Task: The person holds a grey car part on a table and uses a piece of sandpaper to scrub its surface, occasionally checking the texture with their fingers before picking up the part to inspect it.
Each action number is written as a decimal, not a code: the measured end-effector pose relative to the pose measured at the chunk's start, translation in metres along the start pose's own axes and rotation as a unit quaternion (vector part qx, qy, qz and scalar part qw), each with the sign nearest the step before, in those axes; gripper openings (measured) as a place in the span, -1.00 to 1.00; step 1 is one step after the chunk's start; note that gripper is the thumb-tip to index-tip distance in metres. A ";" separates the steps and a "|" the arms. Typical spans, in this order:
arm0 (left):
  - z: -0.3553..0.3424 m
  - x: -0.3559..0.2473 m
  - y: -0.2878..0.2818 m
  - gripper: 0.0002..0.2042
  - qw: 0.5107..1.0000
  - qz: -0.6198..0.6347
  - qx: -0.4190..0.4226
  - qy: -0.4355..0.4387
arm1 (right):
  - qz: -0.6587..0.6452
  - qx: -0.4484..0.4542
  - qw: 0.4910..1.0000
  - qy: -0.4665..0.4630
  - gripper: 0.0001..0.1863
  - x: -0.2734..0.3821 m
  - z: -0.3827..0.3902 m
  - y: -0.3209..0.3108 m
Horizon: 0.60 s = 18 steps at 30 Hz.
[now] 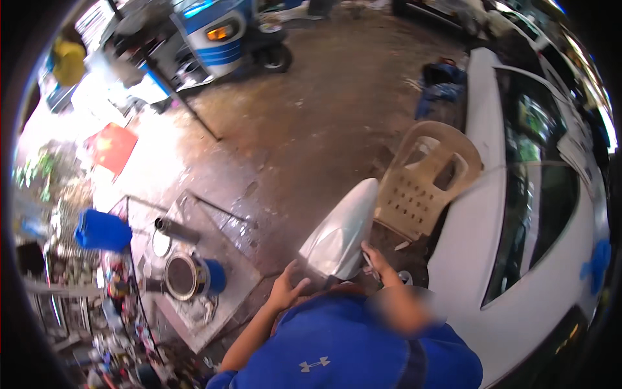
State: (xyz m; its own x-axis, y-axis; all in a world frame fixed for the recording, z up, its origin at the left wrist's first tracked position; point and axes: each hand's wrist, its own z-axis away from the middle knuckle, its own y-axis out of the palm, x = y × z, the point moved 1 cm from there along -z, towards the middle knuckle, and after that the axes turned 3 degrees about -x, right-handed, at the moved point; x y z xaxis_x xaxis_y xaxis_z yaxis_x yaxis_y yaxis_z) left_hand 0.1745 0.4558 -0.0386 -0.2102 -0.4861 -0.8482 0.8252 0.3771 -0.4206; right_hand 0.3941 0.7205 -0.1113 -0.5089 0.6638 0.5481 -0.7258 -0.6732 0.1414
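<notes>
Neither of my hands shows in the head view. Right below me a person in a blue shirt (337, 350) bends forward. That person's two hands rest on a silver scooter body panel (340, 233): one hand (289, 288) at its near left edge, the other hand (379, 260) at its near right edge. The panel points away from me, its narrow end toward a beige plastic chair (424, 181).
A white car (512, 259) fills the right side. The wet concrete floor (311, 123) stretches ahead to a blue and white vehicle (223, 35). At left are a blue bin (103, 230), a round tin (183, 277) on a slab, a red mat (113, 146) and cluttered parts.
</notes>
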 end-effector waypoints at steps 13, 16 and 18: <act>0.083 -0.022 0.010 -0.04 0.938 -0.052 -0.333 -0.078 | -0.013 0.300 0.953 -0.038 -0.15 0.046 -0.025 0.078; 0.112 -0.006 -0.019 -0.08 0.865 -0.044 -0.500 -0.006 | 0.015 0.346 0.927 -0.146 -0.27 0.068 0.026 0.166; 0.156 -0.006 -0.042 -0.11 0.804 -0.037 -0.593 0.026 | 0.121 0.397 0.873 -0.254 -0.46 0.092 0.067 0.216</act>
State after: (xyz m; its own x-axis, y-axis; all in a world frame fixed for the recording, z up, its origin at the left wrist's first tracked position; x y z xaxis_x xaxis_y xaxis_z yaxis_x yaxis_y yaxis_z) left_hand 0.2227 0.3200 0.0338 -0.2833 -0.5198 -0.8060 -0.2647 0.8501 -0.4552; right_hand 0.2216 0.6146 0.0251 -0.1845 0.3764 0.9079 0.0273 -0.9214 0.3876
